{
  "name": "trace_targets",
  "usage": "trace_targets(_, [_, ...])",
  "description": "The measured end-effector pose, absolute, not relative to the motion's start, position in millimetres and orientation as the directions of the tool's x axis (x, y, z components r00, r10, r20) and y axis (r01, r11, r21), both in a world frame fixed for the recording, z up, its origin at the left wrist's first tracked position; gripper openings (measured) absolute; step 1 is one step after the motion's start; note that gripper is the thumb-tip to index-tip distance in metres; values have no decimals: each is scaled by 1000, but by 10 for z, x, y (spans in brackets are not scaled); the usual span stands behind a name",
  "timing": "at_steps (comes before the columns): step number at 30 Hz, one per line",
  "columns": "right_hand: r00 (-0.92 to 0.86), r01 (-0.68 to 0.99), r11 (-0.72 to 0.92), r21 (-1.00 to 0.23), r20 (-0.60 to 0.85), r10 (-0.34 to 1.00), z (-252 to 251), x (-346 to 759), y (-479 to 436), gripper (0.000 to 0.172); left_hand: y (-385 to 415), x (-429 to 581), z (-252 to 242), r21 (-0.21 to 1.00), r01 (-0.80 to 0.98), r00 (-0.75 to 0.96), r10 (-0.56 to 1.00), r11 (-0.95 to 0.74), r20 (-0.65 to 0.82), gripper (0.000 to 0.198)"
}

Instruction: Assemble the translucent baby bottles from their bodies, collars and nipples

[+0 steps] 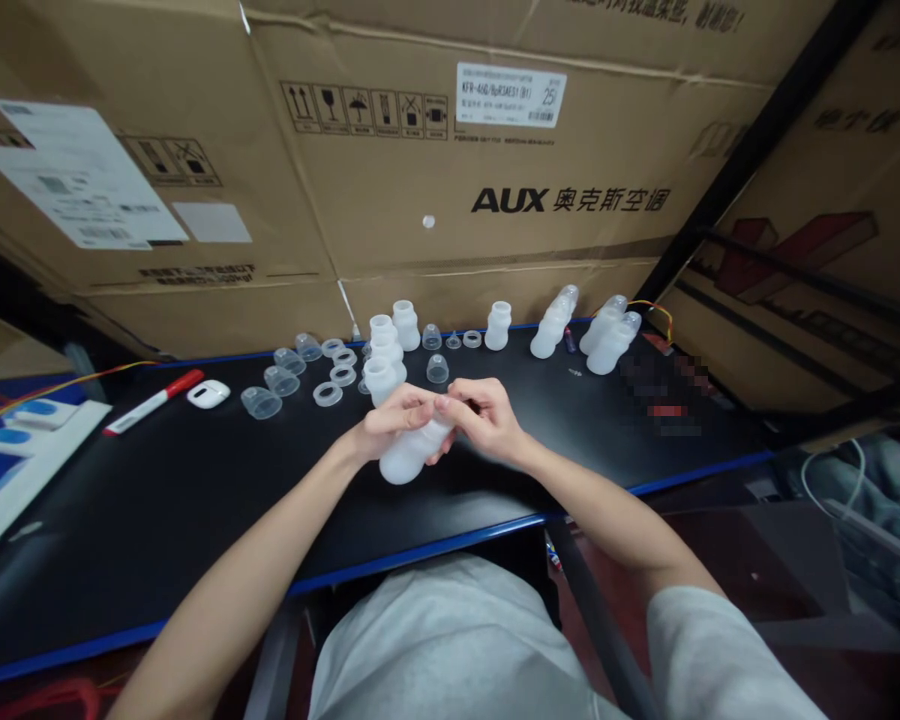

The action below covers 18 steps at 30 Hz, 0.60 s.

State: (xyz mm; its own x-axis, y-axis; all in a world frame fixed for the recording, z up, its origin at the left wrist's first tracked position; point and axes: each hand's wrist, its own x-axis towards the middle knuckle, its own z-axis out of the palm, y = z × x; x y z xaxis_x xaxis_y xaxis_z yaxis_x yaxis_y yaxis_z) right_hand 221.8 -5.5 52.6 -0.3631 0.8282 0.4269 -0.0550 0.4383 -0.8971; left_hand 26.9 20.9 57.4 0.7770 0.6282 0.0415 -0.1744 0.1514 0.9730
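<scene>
A translucent white baby bottle (406, 456) is tilted above the black table, its base toward my lower left. My left hand (399, 415) wraps around its upper body. At the bottle's top end, the fingers of my right hand (486, 412) are closed in a pinch; whatever they grip there is hidden. Just beyond my hands stand open bottles (385, 345) in a short row and a clear dome cap (437, 369). Behind that cap lie another dome cap (431, 337), a small nipple (454, 340) and a ring (472, 339).
Several clear caps (280, 380) and rings (328, 394) lie to the left. Capped bottles (613, 343) stand at the right, near a lone open bottle (499, 326). A red-capped marker (154, 402) and white case (208, 394) lie farther left. A large cardboard box (390, 220) stands behind.
</scene>
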Motion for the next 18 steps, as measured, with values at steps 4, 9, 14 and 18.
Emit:
trace_targets(4, [-103,-291,322,-901,364,926,492,2240,156,61,242,322,394,929,-345,658,740,133,138,63])
trace_targets(9, [25,4,476,-879,476,879,521,2649,627,53,283,429,168,931,-361,470,851,-57,234,59])
trace_targets(14, [-82,757,361,-545,468,880,270,2883,904,30,243,532,54,932,-266,396,853,-248,340,53])
trace_targets(18, [-155,886,271,-376,311,938,88,2844,998,27,218,554,0,933,-212,411,840,-291,355,54])
